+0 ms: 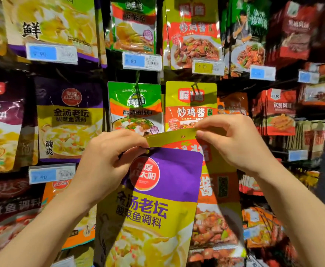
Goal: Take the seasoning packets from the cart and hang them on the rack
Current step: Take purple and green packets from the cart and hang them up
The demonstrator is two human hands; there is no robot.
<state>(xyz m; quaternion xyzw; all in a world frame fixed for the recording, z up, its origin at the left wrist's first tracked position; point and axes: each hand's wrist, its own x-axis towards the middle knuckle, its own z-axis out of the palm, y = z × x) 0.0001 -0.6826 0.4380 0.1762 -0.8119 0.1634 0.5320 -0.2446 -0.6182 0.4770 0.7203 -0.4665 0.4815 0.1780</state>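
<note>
Forearms, both bare, reach up from bottom corners toward rack (234, 85).
Left hand (107, 160): fingers curled, pinching top left of two packets held together.
Right hand (233, 139): thumb and fingers pinch top right edge of rear packet.
Purple packet (157, 199): front, purple top w/ red round logo, yellow lower half, held upright in centre, below hanging stock.
Yellow packet (217, 189): behind purple one, offset right; top strip w/ small hang hole (182, 136) stretched between both hands, tilted slightly up to right.
Hook (194, 87): just above, carries matching yellow-red hung packets (190, 106); held packet's top edge overlaps their lower part.
Green packets (135, 106): next peg left.
Price tags (141, 61): blue and yellow, clipped along rows.
</note>
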